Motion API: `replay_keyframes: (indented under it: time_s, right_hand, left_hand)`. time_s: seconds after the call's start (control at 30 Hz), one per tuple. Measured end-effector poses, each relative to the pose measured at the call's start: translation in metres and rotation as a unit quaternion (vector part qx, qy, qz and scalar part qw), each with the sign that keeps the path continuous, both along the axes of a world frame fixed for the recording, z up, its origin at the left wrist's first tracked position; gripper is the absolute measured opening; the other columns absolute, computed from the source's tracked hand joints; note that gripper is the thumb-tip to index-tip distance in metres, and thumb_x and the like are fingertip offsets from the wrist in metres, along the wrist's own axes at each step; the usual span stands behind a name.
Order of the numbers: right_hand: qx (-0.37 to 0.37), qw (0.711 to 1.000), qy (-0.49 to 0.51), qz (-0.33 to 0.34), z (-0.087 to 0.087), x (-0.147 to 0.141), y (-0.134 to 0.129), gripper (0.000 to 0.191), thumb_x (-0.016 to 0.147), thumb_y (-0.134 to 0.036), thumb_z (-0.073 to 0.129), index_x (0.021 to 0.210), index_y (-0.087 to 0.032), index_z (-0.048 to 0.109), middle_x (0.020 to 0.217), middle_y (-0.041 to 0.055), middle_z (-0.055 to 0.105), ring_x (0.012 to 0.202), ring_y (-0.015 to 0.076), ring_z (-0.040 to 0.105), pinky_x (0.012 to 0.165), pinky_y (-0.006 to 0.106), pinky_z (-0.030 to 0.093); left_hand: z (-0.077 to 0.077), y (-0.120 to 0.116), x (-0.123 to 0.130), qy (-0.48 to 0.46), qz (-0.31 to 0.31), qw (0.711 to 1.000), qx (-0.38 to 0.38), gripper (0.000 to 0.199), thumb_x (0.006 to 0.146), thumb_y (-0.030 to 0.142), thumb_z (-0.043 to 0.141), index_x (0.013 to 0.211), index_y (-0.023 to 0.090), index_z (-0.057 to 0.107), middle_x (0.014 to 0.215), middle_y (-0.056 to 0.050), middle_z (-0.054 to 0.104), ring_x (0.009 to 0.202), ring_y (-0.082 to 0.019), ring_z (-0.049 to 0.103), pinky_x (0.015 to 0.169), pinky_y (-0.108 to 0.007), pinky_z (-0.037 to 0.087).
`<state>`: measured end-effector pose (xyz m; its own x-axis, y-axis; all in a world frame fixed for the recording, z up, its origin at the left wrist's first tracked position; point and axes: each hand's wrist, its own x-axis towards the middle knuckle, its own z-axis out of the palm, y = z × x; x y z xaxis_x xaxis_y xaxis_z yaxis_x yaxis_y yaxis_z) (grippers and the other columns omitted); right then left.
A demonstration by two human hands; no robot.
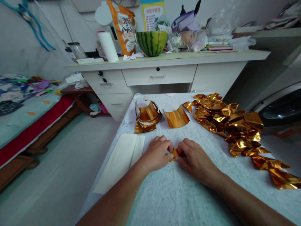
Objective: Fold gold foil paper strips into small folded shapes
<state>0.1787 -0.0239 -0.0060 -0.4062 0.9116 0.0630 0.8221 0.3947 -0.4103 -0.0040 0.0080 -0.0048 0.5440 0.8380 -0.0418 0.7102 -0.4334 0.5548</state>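
Observation:
Between my hands, low over the table, is a small piece of gold foil paper, mostly covered by my fingers. My left hand pinches its left side with thumb and fingers. On the right side, my right hand has its fingers closed on the same piece. Just beyond them lies a curled gold foil sheet. Left of that sits a stack of curled gold sheets with white undersides. A long heap of folded gold foil pieces spreads along the right of the table.
White paper sheets lie by the table's left edge. A white desk with drawers stands behind, carrying a watermelon half, an orange snack bag and a paper roll. A bed is at left, a washing machine at right.

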Motion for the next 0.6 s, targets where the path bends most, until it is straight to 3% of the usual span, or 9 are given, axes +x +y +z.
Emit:
replay_keyframes:
  time_s: [0.3,0.43,0.6]
  right_hand:
    - [0.000,0.999,0.005,-0.045,-0.0023,-0.0044,-0.0023,0.007,0.082,-0.020,0.056,0.087,-0.019,0.051,0.085,0.0062,0.056,0.078,0.0217,0.049,0.070,0.034,0.036]
    - [0.005,0.999,0.011,-0.052,-0.0039,-0.0041,-0.0028,0.011,0.082,-0.019,0.056,0.091,-0.018,0.050,0.087,0.0068,0.057,0.080,0.0228,0.051,0.071,0.035,0.037]
    - [0.004,0.997,0.039,-0.059,-0.0078,-0.0039,-0.0026,0.031,0.081,-0.016,0.057,0.111,-0.016,0.049,0.095,0.0081,0.058,0.088,0.0241,0.054,0.079,0.038,0.040]
  left_hand:
    - [0.0040,-0.0030,-0.0010,0.003,-0.003,1.000,-0.012,0.008,0.079,0.015,0.056,0.084,0.021,0.053,0.092,-0.001,0.054,0.094,-0.020,0.048,0.083,-0.030,0.038]
    - [0.0054,-0.0032,-0.0011,0.007,-0.002,1.000,-0.020,0.010,0.080,0.027,0.063,0.082,0.021,0.054,0.092,-0.001,0.053,0.096,-0.021,0.048,0.083,-0.030,0.039]
    - [0.0046,-0.0029,0.0004,0.012,0.010,1.000,-0.015,0.017,0.076,0.031,0.068,0.081,0.022,0.054,0.092,0.000,0.053,0.096,-0.021,0.049,0.082,-0.030,0.038]
